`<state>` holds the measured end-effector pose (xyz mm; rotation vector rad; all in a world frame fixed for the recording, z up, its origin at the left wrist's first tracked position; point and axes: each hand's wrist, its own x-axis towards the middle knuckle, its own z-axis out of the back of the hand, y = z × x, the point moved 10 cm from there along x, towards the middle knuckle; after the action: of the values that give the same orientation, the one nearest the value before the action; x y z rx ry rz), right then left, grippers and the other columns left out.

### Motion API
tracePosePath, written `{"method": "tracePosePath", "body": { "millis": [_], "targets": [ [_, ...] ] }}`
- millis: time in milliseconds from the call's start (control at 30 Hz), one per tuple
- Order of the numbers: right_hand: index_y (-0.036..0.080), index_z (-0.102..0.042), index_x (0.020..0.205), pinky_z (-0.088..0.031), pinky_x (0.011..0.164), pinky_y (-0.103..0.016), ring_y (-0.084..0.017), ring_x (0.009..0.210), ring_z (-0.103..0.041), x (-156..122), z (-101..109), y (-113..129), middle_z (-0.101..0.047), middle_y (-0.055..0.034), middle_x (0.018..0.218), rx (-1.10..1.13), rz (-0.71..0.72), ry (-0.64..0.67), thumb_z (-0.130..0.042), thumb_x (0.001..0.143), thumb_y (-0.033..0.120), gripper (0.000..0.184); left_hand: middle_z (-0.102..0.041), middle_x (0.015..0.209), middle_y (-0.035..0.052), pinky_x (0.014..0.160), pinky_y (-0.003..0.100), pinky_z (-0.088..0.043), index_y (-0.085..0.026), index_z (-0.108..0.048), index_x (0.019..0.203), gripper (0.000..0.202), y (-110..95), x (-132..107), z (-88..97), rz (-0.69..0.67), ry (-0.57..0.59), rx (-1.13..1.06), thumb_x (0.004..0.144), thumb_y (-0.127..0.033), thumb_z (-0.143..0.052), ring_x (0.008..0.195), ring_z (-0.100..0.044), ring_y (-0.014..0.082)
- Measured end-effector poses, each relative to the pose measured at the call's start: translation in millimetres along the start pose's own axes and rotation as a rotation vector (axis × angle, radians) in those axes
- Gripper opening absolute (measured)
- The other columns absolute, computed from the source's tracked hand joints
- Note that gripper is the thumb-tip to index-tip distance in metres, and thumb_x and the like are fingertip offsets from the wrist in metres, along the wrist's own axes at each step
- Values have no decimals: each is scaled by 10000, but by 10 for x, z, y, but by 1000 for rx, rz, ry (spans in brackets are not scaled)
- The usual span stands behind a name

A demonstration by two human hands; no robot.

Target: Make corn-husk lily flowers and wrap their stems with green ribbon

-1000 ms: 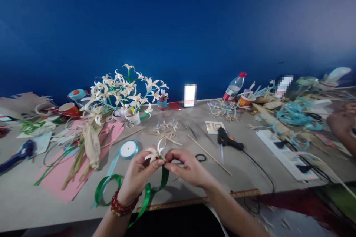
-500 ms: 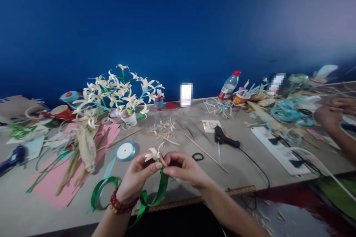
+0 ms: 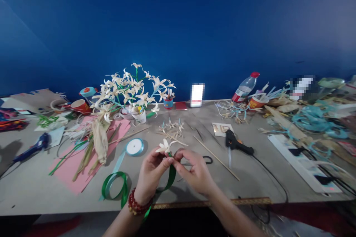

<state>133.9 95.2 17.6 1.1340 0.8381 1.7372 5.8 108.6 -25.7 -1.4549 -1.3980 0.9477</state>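
Between thumb and fingers, my left hand (image 3: 154, 168) pinches a pale handmade flower (image 3: 164, 146) just under its petals. My right hand (image 3: 193, 170) is closed at the flower's base, its fingertips on the green ribbon (image 3: 171, 176). That ribbon hangs down from the flower past my left wrist, and a loose loop of it lies on the table to the left. Beyond my left hand lies a spool of light blue ribbon (image 3: 134, 146). The stem under the flower is mostly hidden by my fingers.
A black glue gun (image 3: 236, 143) with a cord and a thin stick (image 3: 217, 158) lie to the right, near a white power strip (image 3: 303, 166). Cups of pale flowers (image 3: 139, 116) stand at the back left, behind pink paper (image 3: 66, 172). A blue glue gun (image 3: 33, 148) lies far left.
The view has swung left, so the scene sits further right. My hands keep their hold on the flower and ribbon, with small finger shifts. The other person's hands have left the view.
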Motion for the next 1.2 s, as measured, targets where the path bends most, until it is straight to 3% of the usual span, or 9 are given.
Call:
{"method": "tracePosePath", "body": {
  "millis": [267, 700, 833, 933, 1067, 1200],
  "targets": [
    [200, -543, 828, -438, 690, -292, -182, 720, -579, -33, 39, 377, -634, -38, 758, -296, 298, -110, -530, 895, 116, 108, -630, 828, 21, 788, 276, -478, -177, -671, 862, 92, -57, -45, 73, -86, -37, 217, 835, -244, -729, 808, -585, 162],
    [206, -549, 820, -441, 710, -300, -182, 751, -586, -41, 40, 284, -627, -30, 778, -206, 213, -116, -566, 886, 132, 99, -631, 867, 28, 815, 291, -480, -187, -680, 850, 42, -220, -51, -41, -131, -8, 189, 865, -226, -683, 847, -594, 178],
    [204, -588, 907, -469, 752, -312, -184, 810, -605, -18, -11, 46, -639, -42, 880, 50, 26, -28, -602, 882, 198, 29, -627, 887, 32, 830, 288, -471, -193, -696, 849, 31, -281, -48, -27, -133, 10, 187, 866, -214, -682, 876, -588, 181],
    [208, -588, 1016, -462, 664, -265, -143, 735, -578, -23, -173, -180, -607, -19, 880, 394, -192, 116, -622, 881, 268, 151, -602, 895, 33, 846, 286, -462, -187, -705, 799, 62, -335, -30, -44, -120, 67, 168, 857, -199, -688, 901, -569, 181],
    [195, -584, 933, -433, 593, -221, -107, 655, -536, -56, -384, -240, -578, 13, 785, 721, -374, 287, -693, 837, 385, 239, -609, 884, 42, 817, 285, -478, -178, -711, 774, 52, -314, 0, -44, -32, 123, 109, 820, -196, -725, 900, -576, 190],
    [188, -568, 838, -423, 534, -192, -80, 574, -492, -80, -449, -253, -515, 53, 674, 788, -453, 332, -750, 787, 459, 330, -637, 872, 40, 786, 281, -490, -175, -703, 786, 64, -241, 9, -6, 67, 120, 28, 794, -216, -751, 854, -592, 182]
  ]
}}
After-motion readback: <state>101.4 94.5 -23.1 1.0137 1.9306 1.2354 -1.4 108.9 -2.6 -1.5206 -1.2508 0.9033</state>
